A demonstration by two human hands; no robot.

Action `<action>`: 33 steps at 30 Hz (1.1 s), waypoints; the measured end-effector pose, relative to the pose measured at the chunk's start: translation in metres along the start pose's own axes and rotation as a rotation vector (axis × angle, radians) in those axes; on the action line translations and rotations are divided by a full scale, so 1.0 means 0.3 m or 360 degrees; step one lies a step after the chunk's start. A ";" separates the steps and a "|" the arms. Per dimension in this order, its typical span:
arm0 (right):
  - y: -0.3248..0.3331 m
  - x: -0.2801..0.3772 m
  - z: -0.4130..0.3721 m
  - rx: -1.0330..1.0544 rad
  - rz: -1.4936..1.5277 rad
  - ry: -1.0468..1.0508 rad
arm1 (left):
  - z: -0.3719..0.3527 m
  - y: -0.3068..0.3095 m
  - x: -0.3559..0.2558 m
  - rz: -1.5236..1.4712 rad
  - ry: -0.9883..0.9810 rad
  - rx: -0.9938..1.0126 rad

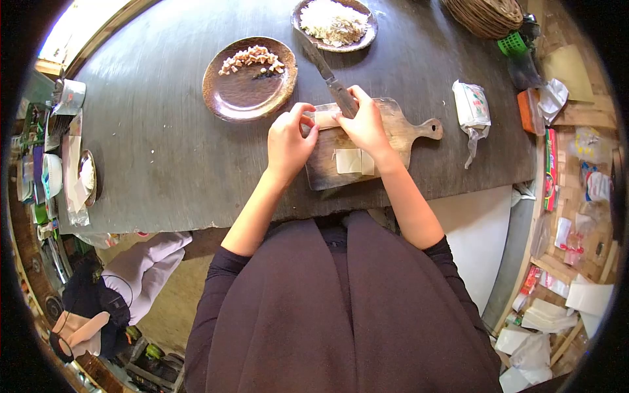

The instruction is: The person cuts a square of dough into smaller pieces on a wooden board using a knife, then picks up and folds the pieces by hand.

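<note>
My right hand (365,124) is closed around the handle of a knife (340,95), its blade pointing up and left, away from me, over the table. Its fingertips rest near the right end of a flat tan block (325,120) on the wooden cutting board (393,128). At the block's left end my left hand (291,141) has its fingers curled, with thumb and forefinger pinching there. Closer to me on the board lie pale, flat cut pieces (350,161) side by side. The board's handle points right.
A brown plate (246,101) with small diced pieces (252,60) stands beyond my left hand. Behind the board is a plate heaped with white shreds or grains (333,23). A white plastic packet (472,105) lies to the right. A wicker item (485,16) sits at the far right.
</note>
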State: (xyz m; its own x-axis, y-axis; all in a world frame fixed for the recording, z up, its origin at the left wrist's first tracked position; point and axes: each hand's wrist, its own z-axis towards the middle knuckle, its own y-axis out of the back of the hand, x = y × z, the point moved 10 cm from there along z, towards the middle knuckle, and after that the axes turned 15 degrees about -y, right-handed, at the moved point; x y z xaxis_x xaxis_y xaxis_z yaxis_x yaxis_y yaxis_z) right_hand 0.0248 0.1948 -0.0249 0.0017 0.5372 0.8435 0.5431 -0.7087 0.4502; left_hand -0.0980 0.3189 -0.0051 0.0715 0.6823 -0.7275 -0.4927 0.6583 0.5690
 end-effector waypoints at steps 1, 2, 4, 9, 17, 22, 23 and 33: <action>0.006 0.008 -0.006 -0.0039 -0.0037 0.0011 | 0.000 -0.004 0.001 -0.0001 -0.0001 0.0006; 0.016 0.014 -0.015 -0.0078 -0.0074 0.0020 | 0.003 0.004 -0.021 0.0149 -0.0107 -0.0017; 0.053 0.010 -0.038 -0.0121 0.0003 0.0004 | 0.011 0.013 -0.057 0.0297 -0.0219 -0.0033; 0.247 -0.119 -0.172 -0.0086 0.0494 -0.0179 | 0.039 0.000 -0.156 0.0320 -0.0377 0.0002; 0.367 -0.488 -0.582 -0.0053 0.0713 -0.0809 | 0.009 -0.269 -0.389 0.0190 -0.0758 0.0401; 0.309 -0.566 -0.736 0.0078 0.0845 -0.0903 | -0.033 -0.378 -0.414 0.0283 -0.0790 0.0662; 0.300 -0.579 -0.749 0.0109 0.0877 -0.0899 | -0.042 -0.388 -0.413 0.0307 -0.0800 0.0695; 0.251 -0.628 -0.772 -0.0088 0.0863 -0.0727 | -0.085 -0.404 -0.414 0.0340 -0.0911 0.0574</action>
State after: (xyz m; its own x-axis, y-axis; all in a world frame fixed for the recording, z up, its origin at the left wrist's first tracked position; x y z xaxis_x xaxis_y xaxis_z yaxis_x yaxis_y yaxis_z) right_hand -0.1292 -0.0656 -0.0820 0.6179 0.2317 0.7513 0.3227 -0.9461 0.0264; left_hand -0.0692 0.1462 0.0066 0.4988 0.8028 -0.3266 -0.2357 0.4882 0.8403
